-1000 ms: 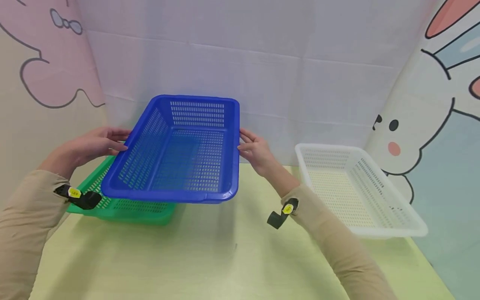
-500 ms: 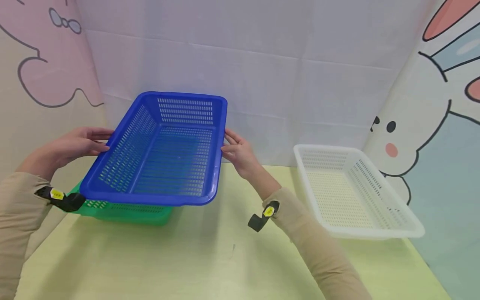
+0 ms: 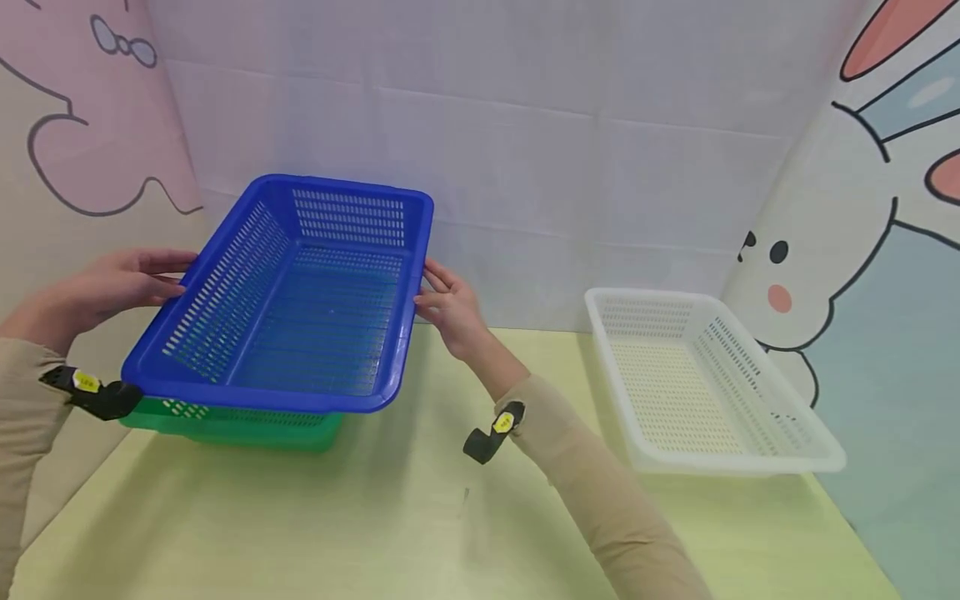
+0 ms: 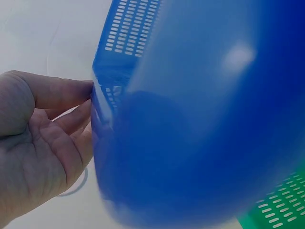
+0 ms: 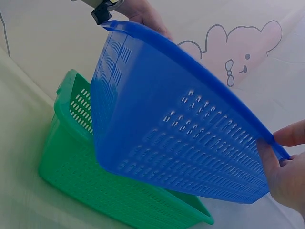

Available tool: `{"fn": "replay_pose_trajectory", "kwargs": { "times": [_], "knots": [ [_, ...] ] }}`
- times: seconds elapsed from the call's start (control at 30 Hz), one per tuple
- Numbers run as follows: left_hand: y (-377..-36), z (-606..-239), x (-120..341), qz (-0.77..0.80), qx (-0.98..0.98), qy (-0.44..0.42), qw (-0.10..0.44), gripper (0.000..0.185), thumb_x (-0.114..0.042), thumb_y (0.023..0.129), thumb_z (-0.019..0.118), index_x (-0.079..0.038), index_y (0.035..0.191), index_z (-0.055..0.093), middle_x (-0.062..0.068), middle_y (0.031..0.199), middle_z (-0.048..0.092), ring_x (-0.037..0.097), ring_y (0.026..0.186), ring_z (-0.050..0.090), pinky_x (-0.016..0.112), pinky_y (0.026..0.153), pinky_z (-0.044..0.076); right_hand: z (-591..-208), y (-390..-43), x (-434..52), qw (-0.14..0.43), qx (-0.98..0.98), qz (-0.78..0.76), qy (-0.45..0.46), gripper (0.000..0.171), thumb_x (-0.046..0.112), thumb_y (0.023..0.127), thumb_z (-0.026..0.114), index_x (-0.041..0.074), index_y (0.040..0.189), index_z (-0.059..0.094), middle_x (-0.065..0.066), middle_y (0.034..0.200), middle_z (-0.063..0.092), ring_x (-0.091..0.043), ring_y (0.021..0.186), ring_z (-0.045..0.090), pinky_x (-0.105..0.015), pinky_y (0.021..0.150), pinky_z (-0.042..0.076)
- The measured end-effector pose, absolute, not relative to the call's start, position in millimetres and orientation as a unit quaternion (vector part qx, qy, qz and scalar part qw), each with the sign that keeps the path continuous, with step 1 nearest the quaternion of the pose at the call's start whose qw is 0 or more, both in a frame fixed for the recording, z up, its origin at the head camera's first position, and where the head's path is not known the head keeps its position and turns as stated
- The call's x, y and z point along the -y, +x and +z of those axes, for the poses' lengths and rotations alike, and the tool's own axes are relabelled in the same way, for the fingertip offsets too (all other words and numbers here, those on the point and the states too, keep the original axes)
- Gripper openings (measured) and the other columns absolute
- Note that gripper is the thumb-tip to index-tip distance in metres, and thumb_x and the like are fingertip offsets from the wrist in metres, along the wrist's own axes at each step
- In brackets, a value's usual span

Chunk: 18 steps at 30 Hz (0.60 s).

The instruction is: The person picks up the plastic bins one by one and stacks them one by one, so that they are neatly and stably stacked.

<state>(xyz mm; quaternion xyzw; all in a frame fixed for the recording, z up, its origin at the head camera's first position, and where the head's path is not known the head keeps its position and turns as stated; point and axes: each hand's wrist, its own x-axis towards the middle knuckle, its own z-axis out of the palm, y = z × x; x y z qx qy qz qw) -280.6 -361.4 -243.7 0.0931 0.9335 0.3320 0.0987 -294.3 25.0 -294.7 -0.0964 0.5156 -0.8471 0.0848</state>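
**Item Count**

Baskets, perforated plastic: three in total. One blue basket (image 3: 288, 300), one green basket (image 3: 232, 421), one white basket (image 3: 701, 379). Hands: two, namely left hand (image 3: 105, 287) and right hand (image 3: 450, 308). Wrist-worn cameras: two.

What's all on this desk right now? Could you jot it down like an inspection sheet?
Surface: pale yellow-green table, bare in front.
Job's things: blue basket held tilted in the air above the green basket, which stands on the table at left; by the right wrist view, not yet nested in it.
Clutter: empty white basket at right, apart from the others.
Hands: left hand holds the blue basket's left rim; right hand holds its right rim.
Cables: nothing seen; a black strap with a yellow tag on each wrist.
Surroundings: white sheet behind, cartoon rabbit panels at both sides.
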Motion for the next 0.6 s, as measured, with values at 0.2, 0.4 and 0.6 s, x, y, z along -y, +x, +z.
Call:
{"fn": "replay_pose_trajectory", "kwargs": {
  "times": [0.2,0.4,0.6],
  "knots": [
    [-276,-243,361,0.332,-0.936,0.071,0.090,0.055,-0.012,0.098,0.033,0.009,0.142,0.007,0.034,0.141,0.020,-0.014,0.085,0.046,0.040,0.088,0.045,-293,-294,-13,0.092,-0.510,-0.850,-0.100,0.063,-0.020,0.081,0.043,0.002,0.139,0.034,-0.012,0.144,0.035,-0.029,0.124,0.043,-0.044,0.103,0.036],
    [-287,-254,378,0.374,-0.924,0.034,0.063,0.055,-0.017,0.098,0.032,0.002,0.144,0.008,0.022,0.144,0.023,-0.011,0.090,0.045,0.054,0.099,0.033,-291,-296,-5,0.085,-0.509,-0.853,-0.081,0.062,-0.021,0.081,0.043,0.002,0.138,0.036,-0.012,0.144,0.036,-0.028,0.123,0.046,-0.042,0.101,0.039],
    [-322,-278,421,0.409,-0.912,0.011,-0.016,0.053,-0.031,0.097,0.040,-0.021,0.146,0.022,-0.013,0.134,0.041,-0.001,0.103,0.047,0.020,0.082,0.046,-290,-296,3,0.067,-0.501,-0.859,-0.082,0.064,-0.023,0.079,0.043,0.002,0.138,0.037,-0.012,0.143,0.037,-0.029,0.122,0.047,-0.042,0.099,0.040]
  ]
}}
